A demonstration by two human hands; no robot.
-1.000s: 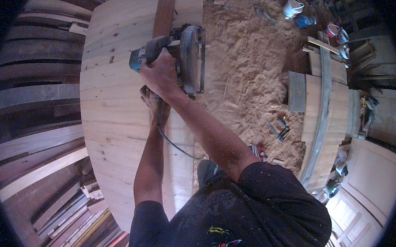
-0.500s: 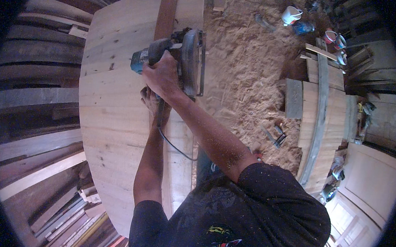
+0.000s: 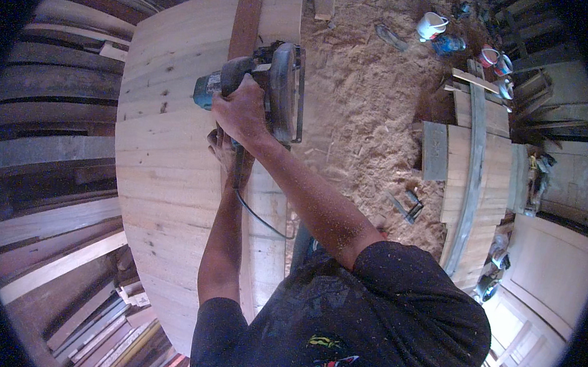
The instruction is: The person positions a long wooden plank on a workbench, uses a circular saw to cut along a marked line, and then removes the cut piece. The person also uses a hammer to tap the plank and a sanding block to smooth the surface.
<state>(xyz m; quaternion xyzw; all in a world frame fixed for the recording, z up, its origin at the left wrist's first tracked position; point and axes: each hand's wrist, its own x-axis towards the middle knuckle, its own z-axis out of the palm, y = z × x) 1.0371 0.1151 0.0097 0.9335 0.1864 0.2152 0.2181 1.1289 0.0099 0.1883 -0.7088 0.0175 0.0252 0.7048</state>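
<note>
Saw (image 3: 283, 93) lies directly under right hand (image 3: 241, 114), at right edge of wood panel (image 3: 173, 197). Right hand grips saw's top handle, fingers wrapped; motor housing (image 3: 204, 92) pokes out left of hand, round guard just right. Left hand (image 3: 221, 150) sits just behind right hand, low by the panel, fingers curled, partly hidden by right wrist; cannot tell if it grips anything. Brown strip (image 3: 246, 21) runs ahead of right hand along panel. Cord (image 3: 265, 227) trails behind both hands, curving right toward body. Sawdust (image 3: 370, 121) covers floor right of right hand; white bucket (image 3: 432, 26) far ahead and right. Boards (image 3: 56, 151) well left of both hands.
</note>
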